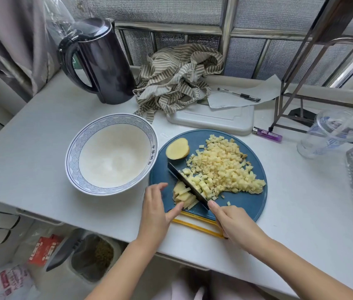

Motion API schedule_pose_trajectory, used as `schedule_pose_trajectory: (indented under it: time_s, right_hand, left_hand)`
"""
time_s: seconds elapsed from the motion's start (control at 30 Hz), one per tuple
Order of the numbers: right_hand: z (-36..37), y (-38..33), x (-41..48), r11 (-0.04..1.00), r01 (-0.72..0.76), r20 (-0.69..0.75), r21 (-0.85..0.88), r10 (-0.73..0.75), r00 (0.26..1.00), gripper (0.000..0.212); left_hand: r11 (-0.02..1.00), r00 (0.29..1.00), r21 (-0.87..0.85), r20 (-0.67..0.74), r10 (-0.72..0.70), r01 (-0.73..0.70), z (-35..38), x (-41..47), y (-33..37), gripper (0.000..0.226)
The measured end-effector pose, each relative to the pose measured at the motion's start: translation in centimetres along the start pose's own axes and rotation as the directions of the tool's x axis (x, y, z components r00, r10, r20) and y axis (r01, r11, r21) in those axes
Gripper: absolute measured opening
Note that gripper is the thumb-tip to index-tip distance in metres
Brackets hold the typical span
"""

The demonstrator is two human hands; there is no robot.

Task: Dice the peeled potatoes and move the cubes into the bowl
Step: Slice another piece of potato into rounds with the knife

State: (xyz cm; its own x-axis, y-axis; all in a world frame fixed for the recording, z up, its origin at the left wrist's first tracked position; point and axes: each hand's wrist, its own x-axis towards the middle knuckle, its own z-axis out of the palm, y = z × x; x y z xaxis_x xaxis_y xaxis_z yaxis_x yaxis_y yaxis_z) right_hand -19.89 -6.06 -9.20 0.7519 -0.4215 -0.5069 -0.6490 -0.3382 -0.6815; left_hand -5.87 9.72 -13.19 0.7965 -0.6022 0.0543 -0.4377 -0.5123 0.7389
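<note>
left hand [155,210]: fingers extended, spread | right hand [235,223]: fingers curled, gripping knife [181,177]

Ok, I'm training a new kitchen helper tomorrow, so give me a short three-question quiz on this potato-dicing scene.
1. True or false: the bowl already holds potato cubes.
2. Which hand grips the knife? A) left B) right
3. Fill in: the potato half lies on the blue ____.

Key: 1 false, the cubes are all on the board; 2 B, the right hand; 3 board.
</note>
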Motion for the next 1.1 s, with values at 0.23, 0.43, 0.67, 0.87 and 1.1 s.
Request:
schedule_pose_trajectory:
  time_s: [0.23, 0.43, 0.67, 0.87, 1.1]
  right_hand:
    - [0.1, -0.5, -0.3, 1.000, 0.007, -0.002, -0.025, -0.007, 1.000, 0.061]
    - [0.2, -1.0, -0.6, 0.995, 0.035, -0.015, -0.098, -0.036, 0.999, 0.057]
    - [0.3, -0.7, -0.6, 0.989, 0.035, -0.043, -0.144, -0.041, 0.998, 0.059]
    - [-0.3, -0.8, -0.7, 0.999, 0.034, -0.024, -0.026, -0.035, 0.999, 0.062]
    - [-0.4, -1.5, -1.5, 0.995, 0.095, -0.060, -0.005, -0.095, 0.994, 0.066]
  left_hand:
    - [0.985, 0.988, -0.142, 0.132, -0.076, 0.095, -1.2, 1.6, 0.1, 0.026]
    - [0.986, 0.987, -0.145, 0.148, -0.061, 0.083, -0.9, 1.9, 0.2, 0.021]
    - [0.986, 0.991, -0.148, 0.122, -0.058, 0.076, -1.0, 1.5, 0.3, 0.019]
    - [0.997, 0.997, -0.012, -0.013, 0.079, -0.079, 0.0, 0.6, 0.2, 0.040]
    - [0.998, 0.978, 0.046, -0.207, -0.036, 0.047, 3.0, -0.6, 1.4, 0.056]
